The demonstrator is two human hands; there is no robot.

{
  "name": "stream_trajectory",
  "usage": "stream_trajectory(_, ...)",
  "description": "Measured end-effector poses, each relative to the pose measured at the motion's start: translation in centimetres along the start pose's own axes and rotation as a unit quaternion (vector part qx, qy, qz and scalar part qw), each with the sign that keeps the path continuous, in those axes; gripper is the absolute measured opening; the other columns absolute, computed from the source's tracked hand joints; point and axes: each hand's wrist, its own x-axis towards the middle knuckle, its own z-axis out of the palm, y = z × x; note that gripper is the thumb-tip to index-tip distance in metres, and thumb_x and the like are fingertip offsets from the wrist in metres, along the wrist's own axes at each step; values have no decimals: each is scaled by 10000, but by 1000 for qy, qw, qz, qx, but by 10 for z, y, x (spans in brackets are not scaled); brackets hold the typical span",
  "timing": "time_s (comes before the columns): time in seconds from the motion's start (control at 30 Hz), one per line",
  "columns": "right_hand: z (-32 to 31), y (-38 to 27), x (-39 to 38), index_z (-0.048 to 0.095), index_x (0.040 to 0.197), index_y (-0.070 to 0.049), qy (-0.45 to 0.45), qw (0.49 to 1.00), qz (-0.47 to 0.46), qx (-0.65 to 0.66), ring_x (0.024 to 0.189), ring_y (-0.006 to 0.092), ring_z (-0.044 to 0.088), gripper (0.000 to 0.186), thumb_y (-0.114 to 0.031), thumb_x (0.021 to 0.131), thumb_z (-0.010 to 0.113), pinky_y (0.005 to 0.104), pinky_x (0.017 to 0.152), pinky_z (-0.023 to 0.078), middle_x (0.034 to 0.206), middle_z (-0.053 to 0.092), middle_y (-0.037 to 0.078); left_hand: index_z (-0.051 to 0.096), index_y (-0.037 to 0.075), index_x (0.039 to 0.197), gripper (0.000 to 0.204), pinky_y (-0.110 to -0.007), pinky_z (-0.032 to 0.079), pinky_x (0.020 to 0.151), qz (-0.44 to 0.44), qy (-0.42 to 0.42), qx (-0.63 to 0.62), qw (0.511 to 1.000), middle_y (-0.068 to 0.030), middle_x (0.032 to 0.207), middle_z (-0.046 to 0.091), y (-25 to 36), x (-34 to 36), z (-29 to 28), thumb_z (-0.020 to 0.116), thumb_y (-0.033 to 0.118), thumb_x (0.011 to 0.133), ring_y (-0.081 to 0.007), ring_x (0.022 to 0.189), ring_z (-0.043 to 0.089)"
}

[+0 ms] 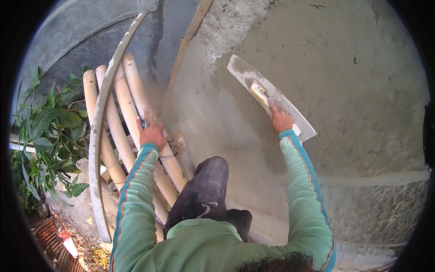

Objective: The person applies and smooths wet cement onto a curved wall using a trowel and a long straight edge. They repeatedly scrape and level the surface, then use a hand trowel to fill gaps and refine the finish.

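My right hand (282, 121) is wrapped round the handle of a long pale plastering float (290, 105), its index finger stretched along the grip. The float lies slanted against the wet grey plaster (344, 90) of the wall. Off to the left, my left hand (152, 132) rests with spread fingers on bamboo poles (128, 102); a dark ring-like band shows on one finger. Between the hands, the plaster surface (226, 122) looks lighter and smoother.
A long pale straightedge board (103, 99) leans across the bamboo. Leafy green plants (50, 120) grow at the far left, above rusty corrugated sheet (50, 240) and litter. A wooden strip (186, 41) edges the plaster. Rougher wall (371, 213) lies at lower right. My bent knee (210, 177) is between my arms.
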Motion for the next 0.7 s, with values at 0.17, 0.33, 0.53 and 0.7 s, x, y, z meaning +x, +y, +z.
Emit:
stream_trajectory(0.17, 14, 12, -7, 337, 1577, -373, -86, 990, -60, -95, 1025, 335, 716, 620, -417, 998, 555, 477, 895, 548, 1213, 669, 135, 693, 191, 1262, 465, -658, 19, 1225, 6, -4, 3, 1000, -78, 1652, 292, 2, 3, -2, 626, 409, 856, -359, 1575, 53)
stream_trajectory(0.33, -129, 76, 0, 354, 1560, -381, 98, 993, 24, -66, 875, 349, 734, 589, -478, 1007, 533, 483, 714, 595, 1122, 681, 142, 692, 201, 1281, 463, -647, 19, 1230, -2, -10, 5, 1000, -89, 1656, 283, 5, 2, -6, 613, 412, 876, -361, 1575, 38)
stream_trajectory(0.53, -244, 195, -70, 403, 1545, -357, 307, 926, 217, 31, 969, 343, 715, 561, -489, 1016, 536, 459, 773, 588, 1161, 702, 135, 670, 201, 1314, 501, -640, -28, 1232, -19, -34, 13, 999, -88, 1669, 255, 4, -4, -20, 632, 440, 875, -357, 1577, 13)
stream_trajectory(0.7, -190, 245, -174, 438, 1541, -282, 407, 866, 282, 71, 1034, 347, 697, 564, -415, 1011, 576, 446, 841, 564, 1189, 697, 143, 635, 203, 1344, 525, -655, -33, 1225, 0, -45, 41, 998, -86, 1686, 213, 10, -9, -21, 612, 492, 907, -382, 1574, -16)
